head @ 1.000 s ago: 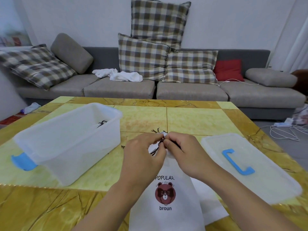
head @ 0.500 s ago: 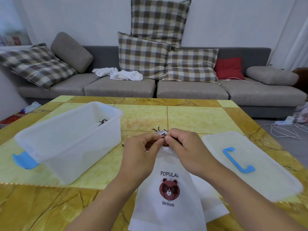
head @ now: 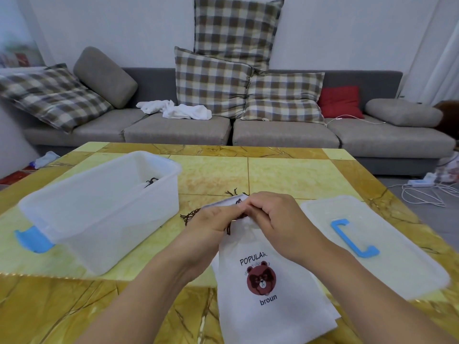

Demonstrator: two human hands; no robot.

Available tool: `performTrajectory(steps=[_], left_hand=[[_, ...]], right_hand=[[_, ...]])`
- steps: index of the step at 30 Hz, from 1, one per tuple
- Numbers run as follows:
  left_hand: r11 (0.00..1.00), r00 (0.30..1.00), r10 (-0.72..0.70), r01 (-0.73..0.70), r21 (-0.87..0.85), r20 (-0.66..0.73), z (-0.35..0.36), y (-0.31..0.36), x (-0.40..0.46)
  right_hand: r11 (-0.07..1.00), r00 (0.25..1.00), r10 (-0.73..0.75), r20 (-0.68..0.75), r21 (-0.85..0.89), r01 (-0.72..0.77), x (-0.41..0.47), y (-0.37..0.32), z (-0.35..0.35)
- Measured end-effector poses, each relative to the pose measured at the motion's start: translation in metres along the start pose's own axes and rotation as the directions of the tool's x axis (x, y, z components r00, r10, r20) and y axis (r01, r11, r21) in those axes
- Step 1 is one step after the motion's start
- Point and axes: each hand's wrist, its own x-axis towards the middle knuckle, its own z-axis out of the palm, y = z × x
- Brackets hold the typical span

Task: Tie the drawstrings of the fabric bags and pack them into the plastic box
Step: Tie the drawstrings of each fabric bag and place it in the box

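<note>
Your left hand (head: 211,223) and right hand (head: 275,224) meet fingertip to fingertip over the gathered mouth of the white fabric bag (head: 268,294), both pinching the dark brown drawstring (head: 229,227) there; a short length of cord hangs down between your hands, and frayed ends (head: 190,216) trail out to the left on the table (head: 285,175). The bag lies flat toward the near edge of the table, its bear print and the words "POPULAR" and "broun" facing up, with a further layer of white fabric (head: 332,316) showing under its right side. To your left, toward the table's left edge, stands the clear plastic box (head: 99,209) with a blue latch (head: 33,240); a dark cord end (head: 150,182) shows inside it near the far wall. Toward the right edge lies the box's lid (head: 397,256), flat, blue handle (head: 354,238) up. Beyond the far edge stands a grey sofa (head: 178,130) with checked cushions (head: 211,81).
</note>
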Motion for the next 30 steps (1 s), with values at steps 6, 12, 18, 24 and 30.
performTrajectory(steps=[6,12,18,24,30], left_hand=[[0.968,0.984,0.102,-0.065,0.241,-0.144,-0.006,0.002,-0.001],[0.93,0.925,0.257,-0.158,0.333,-0.279,-0.007,0.008,-0.004],[0.793,0.871,0.391,-0.156,0.589,-0.296,-0.01,0.008,-0.006],[0.73,0.844,0.397,-0.052,0.682,-0.361,-0.012,0.004,-0.005],[0.82,0.791,0.357,-0.011,0.572,-0.497,-0.011,0.001,0.002]], right_hand=[[0.999,1.0,0.002,0.007,-0.046,-0.002,-0.002,-0.001,-0.001],[0.986,0.998,0.041,0.037,-0.164,-0.034,-0.001,-0.001,0.0],[0.982,0.999,0.024,0.038,-0.189,-0.016,-0.002,-0.006,0.001],[0.99,0.999,0.016,0.044,-0.139,-0.009,-0.003,-0.007,0.002],[0.997,0.999,0.042,0.032,-0.066,-0.04,-0.003,-0.005,-0.001]])
